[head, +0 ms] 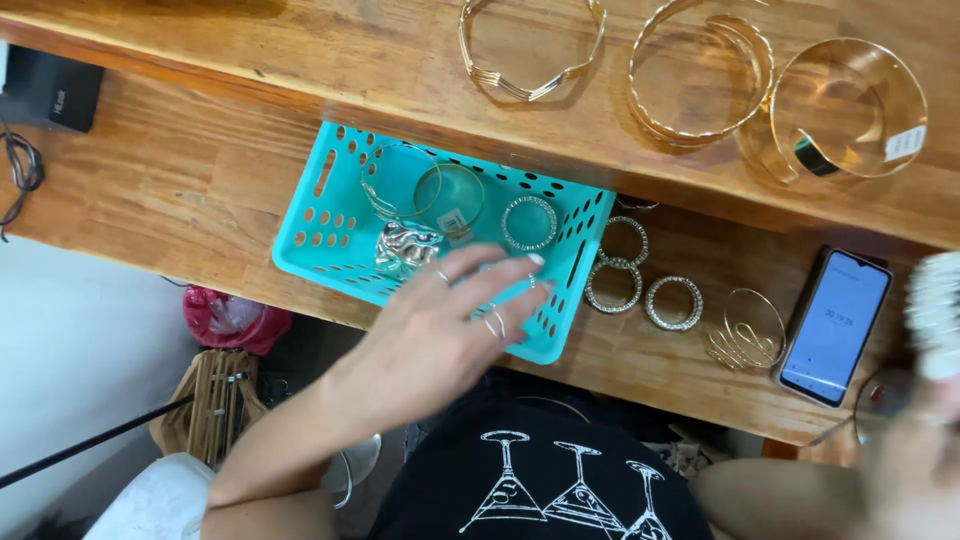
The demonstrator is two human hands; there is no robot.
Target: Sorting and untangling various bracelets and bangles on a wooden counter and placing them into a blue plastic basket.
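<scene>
I see my left hand (440,330) spread flat over the near rim of the turquoise basket (330,215), fingers loose and apart, its grip closed on nothing. The basket sits on the wooden worktop (180,180), left of centre, and holds a crumpled silver cuff (405,247), thin bangles (400,180) and a sparkly ring bangle (528,222). Just right of the basket lie 3 more sparkly bangles (640,275), then gold wire bangles (748,330) and a phone (835,325). My right hand (915,440), at the right edge, is blurred beneath a pale bracelet stack (938,310); I cannot tell its grip. 3 gold cuffs (700,75) rest on the far shelf (300,50).
</scene>
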